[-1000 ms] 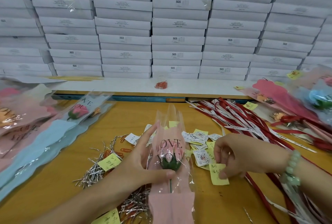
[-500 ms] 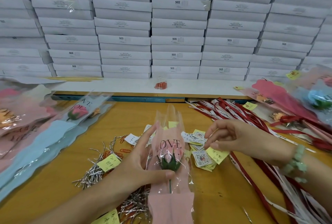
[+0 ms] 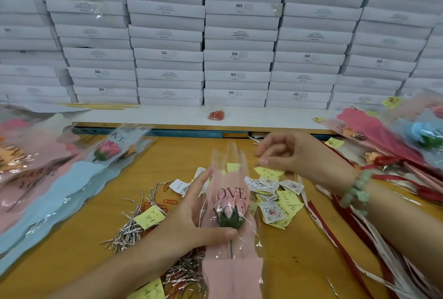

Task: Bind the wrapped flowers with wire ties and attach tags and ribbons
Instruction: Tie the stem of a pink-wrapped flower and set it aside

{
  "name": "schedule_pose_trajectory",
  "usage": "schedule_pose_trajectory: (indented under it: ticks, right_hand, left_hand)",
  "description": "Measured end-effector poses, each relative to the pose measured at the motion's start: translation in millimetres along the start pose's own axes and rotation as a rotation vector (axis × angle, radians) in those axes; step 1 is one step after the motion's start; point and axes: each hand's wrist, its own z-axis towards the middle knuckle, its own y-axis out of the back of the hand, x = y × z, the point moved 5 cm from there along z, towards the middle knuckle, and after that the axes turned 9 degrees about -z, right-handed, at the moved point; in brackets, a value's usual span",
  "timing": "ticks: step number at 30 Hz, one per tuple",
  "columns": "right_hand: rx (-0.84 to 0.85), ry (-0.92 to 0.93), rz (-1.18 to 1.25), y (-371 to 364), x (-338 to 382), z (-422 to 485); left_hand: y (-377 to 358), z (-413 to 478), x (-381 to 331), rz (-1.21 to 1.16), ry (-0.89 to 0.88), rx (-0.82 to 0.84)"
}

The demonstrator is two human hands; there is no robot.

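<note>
Left hand (image 3: 189, 224) pins the wrapped flower (image 3: 230, 212) flat on the bench (image 3: 299, 250), fingers clamped at the stem, near centre. Right hand (image 3: 297, 155) hovers just beyond it, fingers pinching a yellow tag (image 3: 268, 171) over the tag pile (image 3: 275, 203). No wire tie, tag or ribbon shows on this flower yet; silver ties (image 3: 129, 229) lie left, ribbons (image 3: 354, 238) right, finished-looking bouquets (image 3: 383, 135) far right.

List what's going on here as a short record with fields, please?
left hand: grips pink wrapped flower at the stem
right hand: raised, pinching a yellow tag
tags pile: right of the flower
wire ties: silver heap, left of the flower
ribbons: red and white, right side
table: wooden
boxes: white, stacked behind
</note>
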Motion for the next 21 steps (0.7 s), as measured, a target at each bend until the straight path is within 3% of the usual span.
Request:
schedule_pose_trajectory:
  ticks: [8, 15, 21]
  right_hand:
    - [-0.039, 0.055, -0.015, -10, 24, 30]
    - [-0.081, -0.098, 0.267, -19, 11, 40]
    - [-0.161, -0.126, 0.182, -19, 1, 41]
  left_hand:
    - [1, 0, -1, -0.014, 0.029, -0.024]
    - [0, 0, -2, -0.012, 0.034, -0.013]
    - [1, 0, -1, -0.003, 0.037, -0.013]
